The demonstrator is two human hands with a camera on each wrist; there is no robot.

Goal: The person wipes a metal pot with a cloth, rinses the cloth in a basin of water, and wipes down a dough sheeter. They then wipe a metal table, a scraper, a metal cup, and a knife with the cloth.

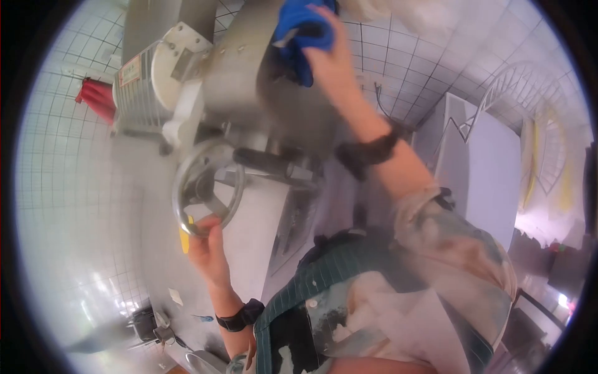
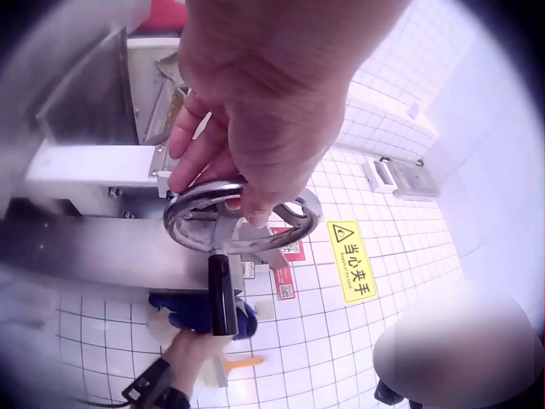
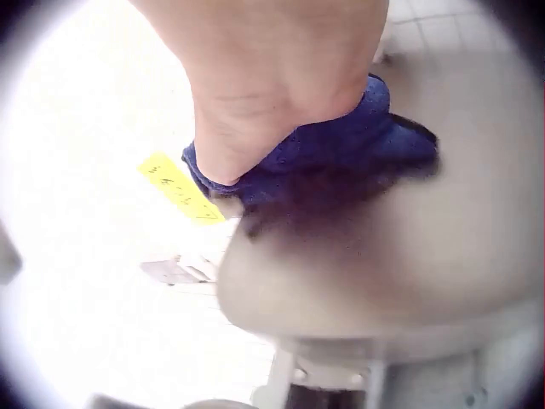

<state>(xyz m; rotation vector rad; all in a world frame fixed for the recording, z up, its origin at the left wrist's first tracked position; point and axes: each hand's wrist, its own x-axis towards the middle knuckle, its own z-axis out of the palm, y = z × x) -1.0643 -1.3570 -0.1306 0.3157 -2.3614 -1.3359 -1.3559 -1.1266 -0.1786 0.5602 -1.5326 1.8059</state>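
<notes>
My left hand [image 1: 208,252] grips the near rim of a shiny metal handwheel [image 1: 179,193]. In the left wrist view its thumb and fingers [image 2: 194,149] are at opposite sides of the rim. A black crank handle [image 2: 221,294] sticks out from the wheel. Up at the top of the head view, my right hand [image 1: 336,62] holds a bunched blue cloth [image 1: 305,31]. The cloth lies against the rounded steel housing [image 3: 383,273] of the machine, and the palm hides part of it in the right wrist view.
A wire guard [image 1: 140,87] and a white round plate [image 1: 167,78] stand at the machine's left. Red cloth [image 1: 96,100] hangs farther left. Beyond the right arm stands a white cabinet [image 1: 479,168] with a white rack [image 1: 520,87]. Yellow warning signs [image 2: 352,261] mark the machine's tiled surroundings.
</notes>
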